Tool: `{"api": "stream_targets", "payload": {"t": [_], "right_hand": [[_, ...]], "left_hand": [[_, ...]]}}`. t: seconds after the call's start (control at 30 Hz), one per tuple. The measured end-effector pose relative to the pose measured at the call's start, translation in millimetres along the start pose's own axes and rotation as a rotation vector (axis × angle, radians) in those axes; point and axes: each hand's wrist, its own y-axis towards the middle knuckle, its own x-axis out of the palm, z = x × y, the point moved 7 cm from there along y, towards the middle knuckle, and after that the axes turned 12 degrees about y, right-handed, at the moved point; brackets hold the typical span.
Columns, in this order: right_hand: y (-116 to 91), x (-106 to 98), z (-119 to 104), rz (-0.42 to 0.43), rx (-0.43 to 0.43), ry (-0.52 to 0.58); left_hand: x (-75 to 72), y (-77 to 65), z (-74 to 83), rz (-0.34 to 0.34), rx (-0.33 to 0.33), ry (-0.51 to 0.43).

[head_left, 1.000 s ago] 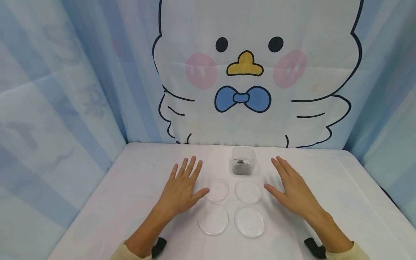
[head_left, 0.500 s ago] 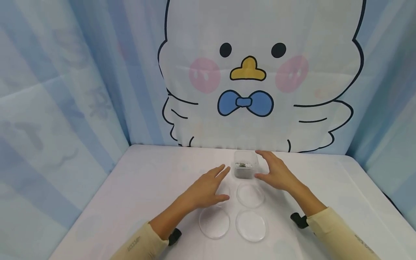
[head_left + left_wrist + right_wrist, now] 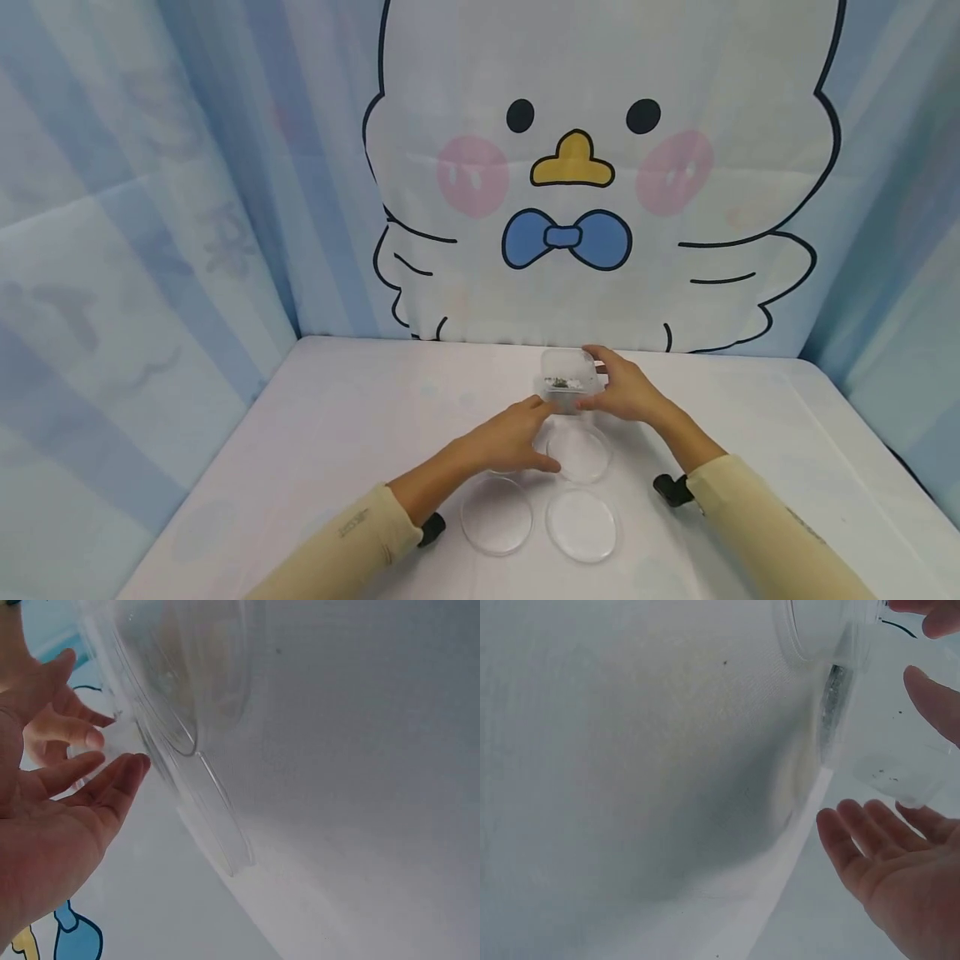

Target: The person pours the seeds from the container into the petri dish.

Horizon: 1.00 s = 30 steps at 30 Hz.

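Reach done, grip seemingly not | box (image 3: 567, 363) of bits (image 3: 564, 384), centre | bare-looking dishes (image 3: 581, 527), lower centre | left hand (image 3: 513, 437), right hand (image 3: 627, 393): fingers spread

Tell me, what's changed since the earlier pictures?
The bare left hand moved right and the bare right hand left, closing in on the clear, boxy plastic container; neither clearly grips it. The container and the clear, round plastic dishes in view stayed put.

No text can be read; the print on the left sleeve (image 3: 341, 542) and right sleeve (image 3: 772, 533) seems too blurred.
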Motion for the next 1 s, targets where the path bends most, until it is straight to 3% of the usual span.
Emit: {"api": "stream_targets", "payload": {"t": [0.37,0.7,0.8,1.0], "right_hand": [[-6.4,-9.4,9.7,0.046,0.049,0.092],[-39.3,-36.4,10.5,0.151,0.018,0.125],[-52.5,-41.6,7.8,0.183,-0.018,0.119],[-75.2,-44.7,-0.3,0.242,-0.182,0.036]], "left_hand": [[10.7,14.7,3.0,-0.066,-0.015,0.059],[11.3,19.6,0.5,-0.080,-0.024,0.089],[10.7,20.5,0.6,-0.075,-0.022,0.078],[9.9,21.3,1.2,-0.064,-0.032,0.036]]}}
